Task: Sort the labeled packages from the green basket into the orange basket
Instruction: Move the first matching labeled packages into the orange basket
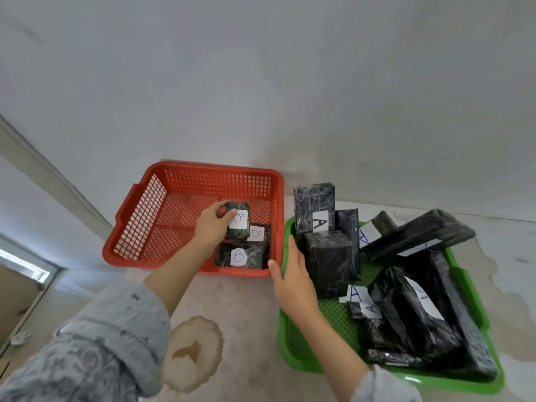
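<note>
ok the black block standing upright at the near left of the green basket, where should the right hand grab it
Grip the upright block across its top end, coming down from above. It stands tall with packages crowding its right and back, so only the top and left faces are free. The right hand is already beside that left face, at the green basket rim.

A pale, mottled floor carries everything here. Directly on it sit two plastic lattice baskets just beside each other: an orange basket on the left, slightly farther away, and a green basket on the right, nearer. A brownish ring-shaped stain marks the floor near the left, in front of the orange one, with paler blotches at the far right
</note>
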